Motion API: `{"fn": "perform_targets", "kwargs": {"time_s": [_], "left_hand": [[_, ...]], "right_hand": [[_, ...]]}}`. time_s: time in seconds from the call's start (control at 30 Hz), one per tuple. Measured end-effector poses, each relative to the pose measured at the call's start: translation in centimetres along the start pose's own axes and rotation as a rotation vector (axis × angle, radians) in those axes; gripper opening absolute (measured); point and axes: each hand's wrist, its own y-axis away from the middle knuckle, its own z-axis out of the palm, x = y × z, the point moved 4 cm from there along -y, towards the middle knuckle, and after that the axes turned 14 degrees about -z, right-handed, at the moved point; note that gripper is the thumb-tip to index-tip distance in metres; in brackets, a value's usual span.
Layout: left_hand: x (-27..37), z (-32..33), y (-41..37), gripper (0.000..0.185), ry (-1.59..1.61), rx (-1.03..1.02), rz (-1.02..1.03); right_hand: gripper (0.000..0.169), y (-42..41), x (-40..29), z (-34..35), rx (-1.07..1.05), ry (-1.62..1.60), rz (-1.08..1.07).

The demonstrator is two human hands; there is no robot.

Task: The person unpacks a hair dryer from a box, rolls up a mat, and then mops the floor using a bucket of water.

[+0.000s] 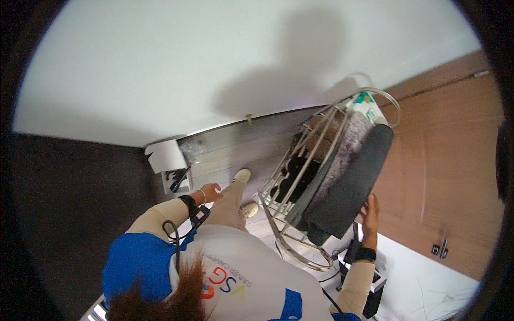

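Note:
A metal rack stands to the right of my legs, with dark shoes on its lower level. Across its top lie a dark grey folded cloth or mat, a mottled grey fluffy textile and a white and green package. My right hand is at the near right edge of the dark grey cloth, fingers partly hidden by it; whether it grips cannot be told. Beside my thigh hangs my left hand, fingers loosely curled; nothing clearly shows in it.
A wooden door with a metal handle is at the right. A small doorstop sits by the white wall. On the floor at left, an opened white box holds dark items. A black and white bin or box stands below my right forearm.

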Motion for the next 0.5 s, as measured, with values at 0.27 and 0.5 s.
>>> {"fn": "perform_targets", "kwargs": {"time_s": [0.27, 0.5], "left_hand": [[-15.9, 1.8, 6.5, 0.035, 0.305, 0.021, -0.439], [-11.9, 1.8, 12.8, 0.039, 0.034, 0.103, -0.28]], "right_hand": [[0.068, -0.4, -1.6, -1.7, -0.012, 0.12, -0.116], [0.072, -1.2, -6.7, 1.6, -0.015, 0.229, -0.334]]}}
